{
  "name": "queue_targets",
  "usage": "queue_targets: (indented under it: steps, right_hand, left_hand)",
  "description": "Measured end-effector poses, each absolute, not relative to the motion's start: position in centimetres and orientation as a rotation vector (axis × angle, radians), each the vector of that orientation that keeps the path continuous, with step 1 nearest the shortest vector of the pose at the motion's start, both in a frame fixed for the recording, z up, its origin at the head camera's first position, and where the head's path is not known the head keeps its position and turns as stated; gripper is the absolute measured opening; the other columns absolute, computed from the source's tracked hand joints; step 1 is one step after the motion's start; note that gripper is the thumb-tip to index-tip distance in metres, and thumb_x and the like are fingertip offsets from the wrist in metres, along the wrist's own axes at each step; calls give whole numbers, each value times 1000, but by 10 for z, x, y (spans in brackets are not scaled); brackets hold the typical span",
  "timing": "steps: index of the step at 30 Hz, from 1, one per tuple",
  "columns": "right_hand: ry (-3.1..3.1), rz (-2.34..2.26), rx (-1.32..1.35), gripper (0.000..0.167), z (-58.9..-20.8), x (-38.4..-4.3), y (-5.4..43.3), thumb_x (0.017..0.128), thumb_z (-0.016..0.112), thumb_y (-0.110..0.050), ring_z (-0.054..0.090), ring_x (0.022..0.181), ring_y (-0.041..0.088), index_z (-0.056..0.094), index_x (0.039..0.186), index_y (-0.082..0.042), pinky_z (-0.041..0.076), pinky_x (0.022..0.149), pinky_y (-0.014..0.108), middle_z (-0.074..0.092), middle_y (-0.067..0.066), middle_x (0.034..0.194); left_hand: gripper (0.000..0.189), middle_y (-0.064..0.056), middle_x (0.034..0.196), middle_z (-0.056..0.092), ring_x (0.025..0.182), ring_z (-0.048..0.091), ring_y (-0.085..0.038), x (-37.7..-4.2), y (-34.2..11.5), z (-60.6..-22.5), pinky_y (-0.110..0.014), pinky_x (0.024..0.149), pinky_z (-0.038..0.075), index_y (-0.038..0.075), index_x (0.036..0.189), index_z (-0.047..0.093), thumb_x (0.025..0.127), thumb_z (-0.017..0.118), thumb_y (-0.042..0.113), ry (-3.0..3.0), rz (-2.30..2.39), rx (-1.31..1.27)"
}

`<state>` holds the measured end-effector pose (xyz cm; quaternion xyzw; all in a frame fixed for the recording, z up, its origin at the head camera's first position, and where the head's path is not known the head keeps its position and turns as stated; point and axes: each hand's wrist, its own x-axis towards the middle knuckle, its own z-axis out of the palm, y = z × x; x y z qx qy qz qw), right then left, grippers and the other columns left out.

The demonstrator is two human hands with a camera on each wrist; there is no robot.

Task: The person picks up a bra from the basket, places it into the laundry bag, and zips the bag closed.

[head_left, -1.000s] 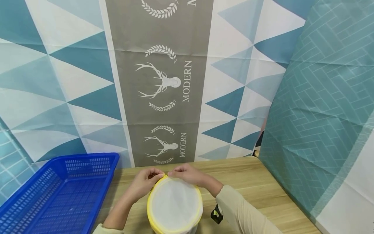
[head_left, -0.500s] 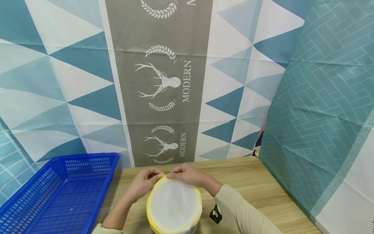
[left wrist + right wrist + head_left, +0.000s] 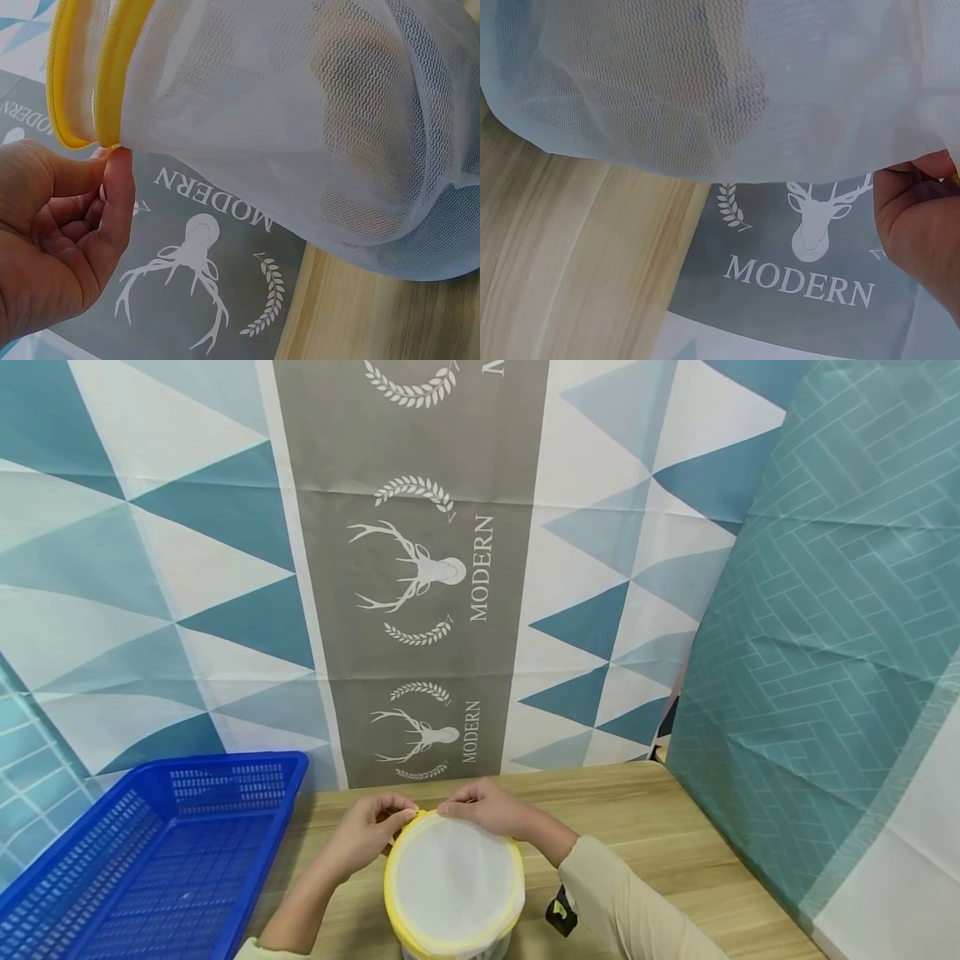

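At the head view's lower centre, your left grip (image 3: 365,832) and right grip (image 3: 491,807) pinched the soft-looking mesh bag (image 3: 456,878) by its likely stiffer yellow rim (image 3: 114,71).

White mesh bag (image 3: 262,97), round yellow-edged top (image 3: 454,881), upright on a wooden table (image 3: 622,827), blurred tan contents (image 3: 364,82) showing through

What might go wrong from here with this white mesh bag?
Two possible snags. The left hand pinches the yellow edging right beside thin fabric, so some might bunch or get caught there. And with the right hand also on the far rim, no hand steadies the near side, so the white mesh bag may shift if pulled.
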<state>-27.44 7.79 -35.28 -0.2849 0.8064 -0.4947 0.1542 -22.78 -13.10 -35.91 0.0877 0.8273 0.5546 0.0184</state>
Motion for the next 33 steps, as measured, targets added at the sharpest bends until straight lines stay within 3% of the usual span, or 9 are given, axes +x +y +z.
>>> queue_targets:
  steps: [8, 16, 23, 33]
  right_hand:
    - [2281, -1437, -813, 24, -353, -274, 79, 93, 57, -25, 62, 59, 9, 72, 102, -7, 53, 54, 26, 71, 8, 94]
    - [2274, -1413, -787, 32, -352, -277, 77, 94, 54, -34, 59, 54, 10, 71, 89, -8, 51, 52, 26, 65, 1, 75]
    - [2284, -1334, -851, 24, -349, -276, 73, 94, 55, -32, 63, 65, 9, 71, 103, -16, 53, 59, 27, 69, -2, 93]
    - [2279, -1317, -879, 25, -347, -274, 70, 94, 56, -27, 61, 56, 7, 72, 103, -10, 51, 53, 24, 71, 3, 85]
  left_hand:
    - [21, -8, 83, 62, 67, 58, -14, -228, -131, -359, -28, 55, 52, -3, 103, 61, 95, 54, 15, 2567, 1721, 263]
    - [20, -7, 82, 62, 67, 57, -14, -227, -129, -357, -28, 55, 52, -2, 102, 62, 94, 55, 15, 2580, 1707, 255]
    - [19, -6, 80, 61, 66, 55, -13, -228, -129, -357, -25, 54, 49, -2, 100, 62, 94, 55, 15, 2591, 1699, 268]
    - [19, -6, 82, 62, 64, 52, -12, -228, -131, -358, -25, 53, 46, 0, 101, 62, 94, 55, 16, 2614, 1682, 279]
